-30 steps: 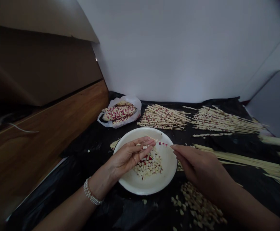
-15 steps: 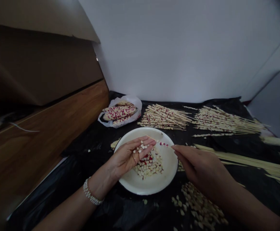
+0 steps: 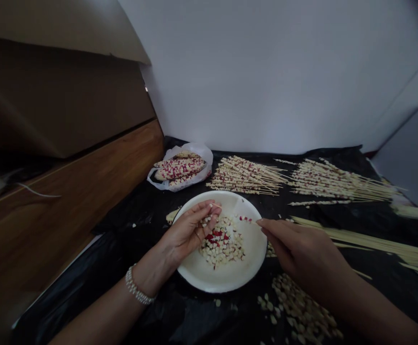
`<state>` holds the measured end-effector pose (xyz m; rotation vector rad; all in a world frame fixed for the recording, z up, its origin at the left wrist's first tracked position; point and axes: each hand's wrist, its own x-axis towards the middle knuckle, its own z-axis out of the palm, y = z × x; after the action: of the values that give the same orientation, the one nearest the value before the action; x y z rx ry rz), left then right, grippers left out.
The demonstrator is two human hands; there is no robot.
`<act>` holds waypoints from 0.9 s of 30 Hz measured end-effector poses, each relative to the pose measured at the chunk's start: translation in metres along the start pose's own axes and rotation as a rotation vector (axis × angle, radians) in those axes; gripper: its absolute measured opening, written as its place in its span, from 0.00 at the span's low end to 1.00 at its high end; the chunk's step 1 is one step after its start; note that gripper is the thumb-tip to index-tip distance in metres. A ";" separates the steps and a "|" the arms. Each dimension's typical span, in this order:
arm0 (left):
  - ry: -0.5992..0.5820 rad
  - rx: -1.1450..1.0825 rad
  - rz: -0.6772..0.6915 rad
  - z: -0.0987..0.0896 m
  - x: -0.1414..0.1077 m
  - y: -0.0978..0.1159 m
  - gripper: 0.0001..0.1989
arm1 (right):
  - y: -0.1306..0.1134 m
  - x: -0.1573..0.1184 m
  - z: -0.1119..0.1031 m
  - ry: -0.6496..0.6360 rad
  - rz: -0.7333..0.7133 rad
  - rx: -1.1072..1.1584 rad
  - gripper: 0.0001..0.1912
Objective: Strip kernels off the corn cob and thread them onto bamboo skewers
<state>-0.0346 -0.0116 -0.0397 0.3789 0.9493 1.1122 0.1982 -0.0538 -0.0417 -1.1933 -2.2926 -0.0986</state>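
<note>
A white bowl (image 3: 255, 249) holds a heap of pale and red kernels (image 3: 226, 251). Over its left side my left hand (image 3: 192, 230) is palm up with the fingers curled, kernels in the palm and one kernel pinched between thumb and fingertip. Above the bowl's right side, my right hand (image 3: 295, 239) pinches a thin skewer (image 3: 245, 219) that carries a few red and pale kernels. The skewer's tip points left, at my left fingertips; whether they touch is too small to tell.
Behind the bowl are a plastic bag of corn cobs (image 3: 180, 167) and two piles of threaded skewers (image 3: 245, 175). Bare sticks (image 3: 367, 239) lie at the right, loose kernels (image 3: 302, 311) in front. A wooden board (image 3: 87, 177) borders the left.
My left hand has gone from flat with fingers stretched out to curled, with a kernel now in its fingertips. My right hand has hardly moved.
</note>
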 end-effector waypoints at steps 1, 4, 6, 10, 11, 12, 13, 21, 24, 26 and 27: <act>-0.001 0.005 0.007 0.000 0.000 0.000 0.08 | 0.000 0.000 0.000 0.000 -0.001 0.000 0.15; 0.001 0.007 0.022 0.001 -0.002 0.000 0.08 | -0.001 0.000 0.000 -0.004 -0.003 0.004 0.15; 0.006 0.001 0.020 0.002 -0.003 0.001 0.09 | -0.002 0.000 0.000 -0.012 -0.004 0.005 0.15; -0.005 -0.010 0.014 0.001 -0.002 0.001 0.10 | -0.002 -0.001 0.001 -0.036 0.009 0.003 0.14; -0.007 -0.011 0.016 0.001 -0.002 0.001 0.09 | -0.001 -0.001 0.001 -0.041 0.009 0.001 0.14; -0.008 -0.011 0.018 0.000 -0.001 0.000 0.09 | -0.001 -0.001 0.001 -0.043 0.009 -0.004 0.14; -0.003 -0.014 0.021 0.000 -0.001 0.000 0.09 | -0.001 -0.001 0.002 -0.047 0.009 -0.012 0.14; 0.040 -0.031 0.048 -0.001 0.001 -0.001 0.04 | 0.000 -0.001 0.002 -0.021 0.008 -0.054 0.14; 0.043 -0.047 0.034 -0.003 0.002 -0.001 0.05 | 0.000 -0.001 0.002 -0.024 0.007 -0.045 0.14; 0.046 -0.072 0.023 -0.003 0.002 0.000 0.05 | 0.000 -0.001 0.001 -0.029 0.009 -0.044 0.14; 0.046 -0.084 0.022 -0.002 0.002 0.000 0.06 | 0.001 -0.001 0.001 -0.027 0.011 -0.044 0.14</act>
<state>-0.0358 -0.0101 -0.0422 0.2972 0.9376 1.1810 0.1988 -0.0538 -0.0432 -1.2369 -2.3183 -0.1304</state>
